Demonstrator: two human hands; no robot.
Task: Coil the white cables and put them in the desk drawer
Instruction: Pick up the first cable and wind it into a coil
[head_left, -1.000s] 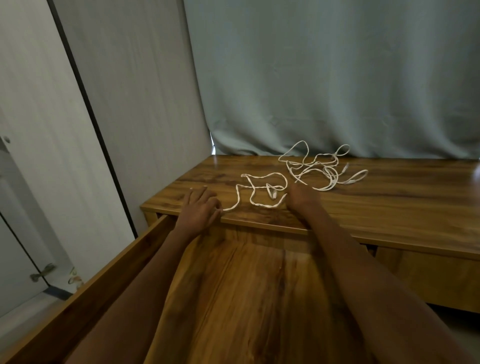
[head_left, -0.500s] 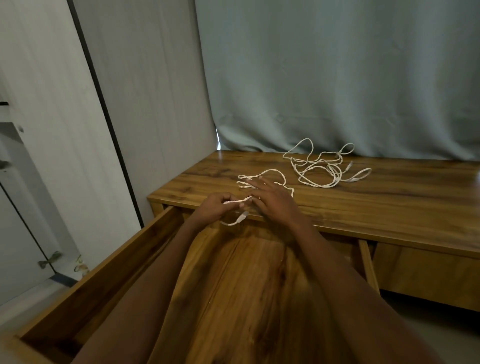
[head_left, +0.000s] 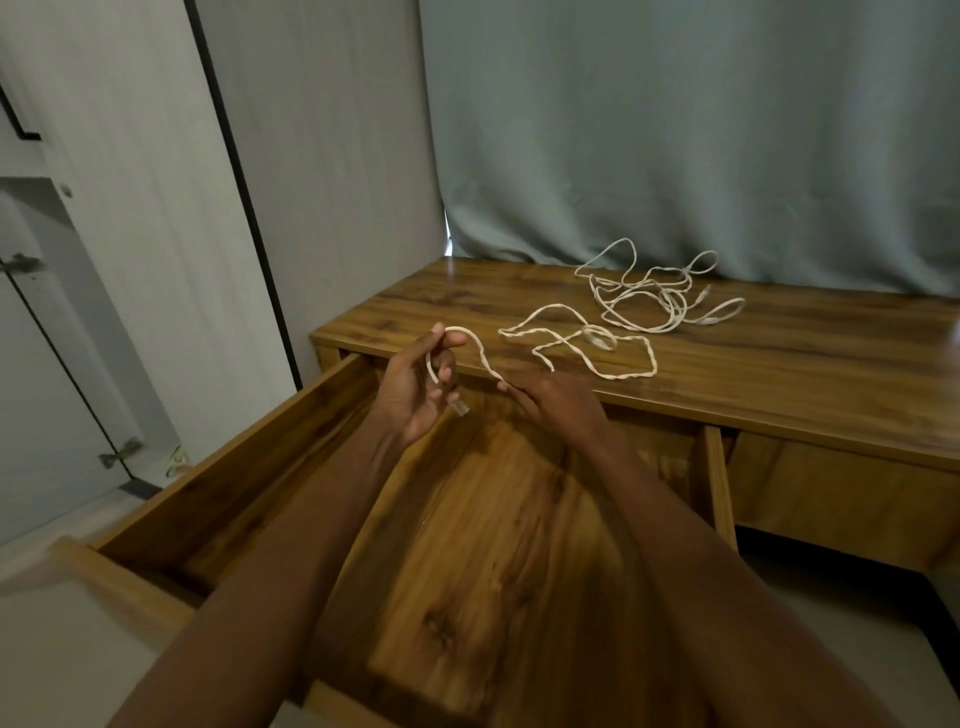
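Near white cable (head_left: 582, 343) sprawled loose on the desk (head_left: 779, 364), one end looped up into the left hand (head_left: 415, 389), fingers pinching it, plug dangling over the open drawer (head_left: 519, 519). Right hand (head_left: 556, 405) fingers closed on the cable too. Second cable (head_left: 654, 296) lay tangled by the curtain (head_left: 675, 130)

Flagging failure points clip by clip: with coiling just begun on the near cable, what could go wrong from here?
The near cable crosses itself on the desk top, so pulling with the left hand and right hand could tighten a kink. Its plug dangles loose and could slip the first loop. The far cable lies close by; the near one's loops might drag against it, though they look apart.
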